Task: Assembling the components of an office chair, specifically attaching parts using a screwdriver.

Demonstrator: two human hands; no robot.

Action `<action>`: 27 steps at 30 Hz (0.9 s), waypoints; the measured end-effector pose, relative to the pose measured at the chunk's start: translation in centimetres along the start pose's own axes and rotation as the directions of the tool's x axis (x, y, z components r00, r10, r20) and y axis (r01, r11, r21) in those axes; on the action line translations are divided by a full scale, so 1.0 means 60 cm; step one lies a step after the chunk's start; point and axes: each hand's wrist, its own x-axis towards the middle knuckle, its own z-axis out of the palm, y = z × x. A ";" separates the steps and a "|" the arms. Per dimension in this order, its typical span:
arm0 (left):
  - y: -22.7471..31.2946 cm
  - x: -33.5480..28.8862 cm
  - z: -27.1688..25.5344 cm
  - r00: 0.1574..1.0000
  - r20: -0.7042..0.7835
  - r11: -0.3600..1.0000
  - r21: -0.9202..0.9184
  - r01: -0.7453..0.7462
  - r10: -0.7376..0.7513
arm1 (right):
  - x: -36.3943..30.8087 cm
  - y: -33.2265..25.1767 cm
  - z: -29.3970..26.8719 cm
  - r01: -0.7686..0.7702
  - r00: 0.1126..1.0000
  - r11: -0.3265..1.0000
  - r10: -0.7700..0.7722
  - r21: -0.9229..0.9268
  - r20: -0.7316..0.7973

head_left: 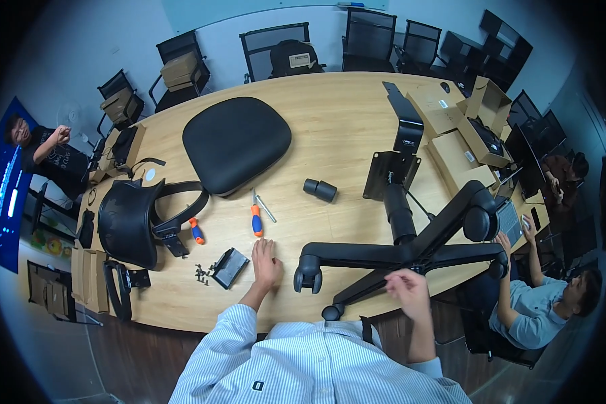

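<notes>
My left hand (266,265) rests on the table with fingers stretched out, just below an orange-and-blue screwdriver (256,222). A slim metal rod (266,209) lies beside that tool. Left of the hand are a small black tray-like piece (231,269) and several loose screws (202,275). My right hand (409,289), fingers curled and nothing visible in them, is in front of a black five-legged chair base (411,254) with casters. The base lies on its side; its column (400,215) reaches a mounting plate (382,176). Whether the right hand touches a leg is unclear.
A black seat cushion (237,145), a black chair back (129,222), a second screwdriver (196,231) and a black cylinder (320,190) lie on the table (316,121). Cardboard boxes (454,158) stand right. People are at the left, and at the right beside a laptop (508,219).
</notes>
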 end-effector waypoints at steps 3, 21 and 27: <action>-0.003 -0.009 -0.011 1.000 -0.023 0.999 -0.040 0.013 -0.014 | -0.014 -0.063 -0.099 0.152 0.988 0.976 -0.144 0.157 -0.060; 0.027 -0.035 -0.048 0.984 -0.168 0.989 -0.141 0.036 -0.060 | 0.509 0.079 -0.138 -0.390 0.894 0.918 0.357 -0.074 -0.270; 0.012 -0.049 -0.050 0.983 -0.122 0.986 -0.118 0.119 -0.133 | 0.506 0.093 -0.176 -0.342 0.879 0.908 0.399 0.241 -0.259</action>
